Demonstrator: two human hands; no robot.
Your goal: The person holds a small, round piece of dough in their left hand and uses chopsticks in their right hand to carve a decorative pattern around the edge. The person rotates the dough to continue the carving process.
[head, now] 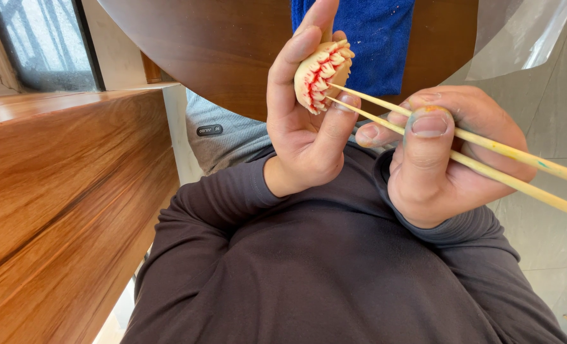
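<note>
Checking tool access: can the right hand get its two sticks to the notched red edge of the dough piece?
Likely yes: the right hand holds the sticks, whose tips already meet the dough piece, pinched in the left hand, edge unblocked.

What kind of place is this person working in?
Probably a home or small craft room, not a factory: a round wooden table, a window, a tiled floor and a blue cloth.

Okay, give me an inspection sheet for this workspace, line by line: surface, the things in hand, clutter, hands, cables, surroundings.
Surface: round dark wooden table, seen upside down.
Things in hand: pale dough piece with red-edged snipped petals; two thin wooden sticks touching it.
Clutter: blue cloth on the table.
Hands: left hand holds the dough piece; right hand grips the sticks.
Cables: nothing seen.
Surroundings: wooden ledge, window, grey floor tiles.
</note>
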